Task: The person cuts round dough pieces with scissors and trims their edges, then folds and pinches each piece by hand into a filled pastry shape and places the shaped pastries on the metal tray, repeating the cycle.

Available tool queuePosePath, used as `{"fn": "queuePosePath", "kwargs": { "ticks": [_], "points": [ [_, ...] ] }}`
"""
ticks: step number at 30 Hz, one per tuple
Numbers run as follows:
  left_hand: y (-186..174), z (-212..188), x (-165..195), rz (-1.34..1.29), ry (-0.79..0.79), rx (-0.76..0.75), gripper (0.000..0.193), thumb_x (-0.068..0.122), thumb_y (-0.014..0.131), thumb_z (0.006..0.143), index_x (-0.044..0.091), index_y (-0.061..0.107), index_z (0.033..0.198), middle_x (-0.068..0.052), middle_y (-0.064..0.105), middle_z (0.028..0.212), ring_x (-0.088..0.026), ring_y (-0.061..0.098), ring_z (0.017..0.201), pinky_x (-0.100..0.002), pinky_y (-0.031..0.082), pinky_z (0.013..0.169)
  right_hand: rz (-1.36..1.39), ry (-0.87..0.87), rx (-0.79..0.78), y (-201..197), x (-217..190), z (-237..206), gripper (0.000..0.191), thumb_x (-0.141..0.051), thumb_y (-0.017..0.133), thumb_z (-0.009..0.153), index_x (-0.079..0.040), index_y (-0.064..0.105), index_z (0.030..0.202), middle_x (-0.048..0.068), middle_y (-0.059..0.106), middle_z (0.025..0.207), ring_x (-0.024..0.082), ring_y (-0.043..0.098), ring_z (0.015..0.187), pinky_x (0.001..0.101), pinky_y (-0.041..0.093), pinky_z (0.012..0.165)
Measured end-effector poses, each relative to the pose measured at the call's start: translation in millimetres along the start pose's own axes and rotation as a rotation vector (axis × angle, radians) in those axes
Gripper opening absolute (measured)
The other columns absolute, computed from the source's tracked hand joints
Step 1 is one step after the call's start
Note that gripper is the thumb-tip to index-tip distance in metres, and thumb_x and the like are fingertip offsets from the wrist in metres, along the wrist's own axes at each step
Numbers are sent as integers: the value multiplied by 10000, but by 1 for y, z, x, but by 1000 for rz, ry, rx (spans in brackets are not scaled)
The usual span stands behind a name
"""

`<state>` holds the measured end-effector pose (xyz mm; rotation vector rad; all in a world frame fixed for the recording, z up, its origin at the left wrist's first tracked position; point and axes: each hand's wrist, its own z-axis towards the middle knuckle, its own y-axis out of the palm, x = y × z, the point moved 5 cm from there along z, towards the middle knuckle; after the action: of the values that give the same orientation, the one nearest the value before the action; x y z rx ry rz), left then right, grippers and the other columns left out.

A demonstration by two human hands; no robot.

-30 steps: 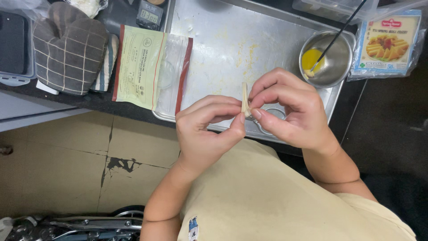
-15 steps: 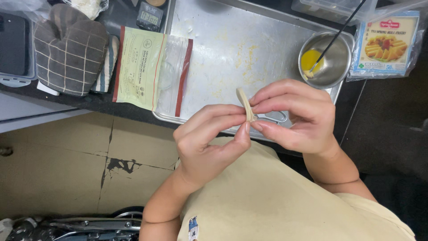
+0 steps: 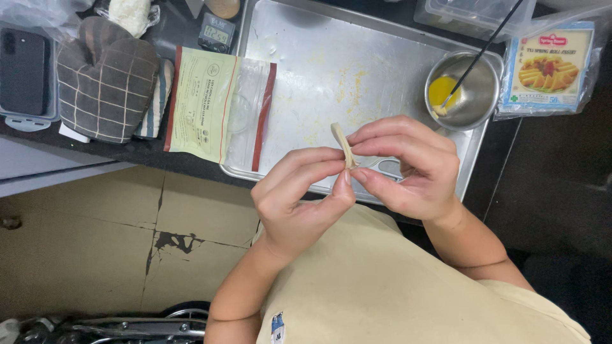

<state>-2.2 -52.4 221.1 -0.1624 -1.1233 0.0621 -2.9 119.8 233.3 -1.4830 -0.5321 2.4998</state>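
Note:
Both hands meet over the near edge of a metal baking tray [image 3: 357, 70]. Between them is a small pale strip of rolled dough [image 3: 342, 143], tilted up and to the left. My left hand [image 3: 296, 197] pinches its lower end with thumb and forefinger. My right hand [image 3: 408, 165] grips the same lower part with its fingertips. The strip's upper end sticks out free above the fingers.
A small steel bowl [image 3: 475, 95] with yellow liquid and a black-handled brush sits on the tray's right end. A zip bag [image 3: 220, 105] overlaps the tray's left edge. An oven mitt [image 3: 105, 79], a phone [image 3: 22, 70], a timer [image 3: 217, 35] and a wrapper packet [image 3: 551, 67] lie around.
The dough strip has tipped from upright to leaning left, and more of it shows above the fingers. Both hands have shifted slightly while keeping hold.

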Motion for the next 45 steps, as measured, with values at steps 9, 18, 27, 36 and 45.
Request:
{"fn": "queuePosePath", "kwargs": {
  "ticks": [9,18,27,36,45],
  "points": [
    [4,4,-13,-100,-190,-101,190,63,772,900,-17,711,1061,-106,743,1050,-200,768,926,-286,639,838,-415,-328,32,11,-4,-4,227,29,801,883,32,630,1031,185,676,1095,364,732,1046,404,631,892],
    [4,3,-12,29,-17,-132,152,41,759,919,-1,716,1059,-125,737,1053,-239,759,932,-289,597,805,-309,-234,-10,9,0,-7,240,69,764,882,17,592,1041,174,656,1100,355,705,1103,412,612,951],
    [5,3,-17,-20,-85,-91,135,29,736,895,-5,712,1024,-116,744,1042,-228,767,911,-289,603,816,208,191,37,4,18,-7,174,-56,688,923,46,620,1047,173,632,1156,295,658,1145,404,563,956],
    [10,-1,-29,-79,-191,-121,120,34,710,890,-19,696,996,-123,744,1025,-200,773,917,-292,631,832,-147,-52,104,9,13,-4,101,17,723,948,27,663,1029,151,715,1071,308,727,1039,371,592,925],
    [16,-5,-44,-126,-317,-144,159,110,694,990,-36,721,1046,-106,763,920,-151,784,861,-274,638,788,-20,76,164,11,39,-22,71,-16,664,1041,21,620,1082,146,721,1047,248,725,998,337,593,869]
  ]
}}
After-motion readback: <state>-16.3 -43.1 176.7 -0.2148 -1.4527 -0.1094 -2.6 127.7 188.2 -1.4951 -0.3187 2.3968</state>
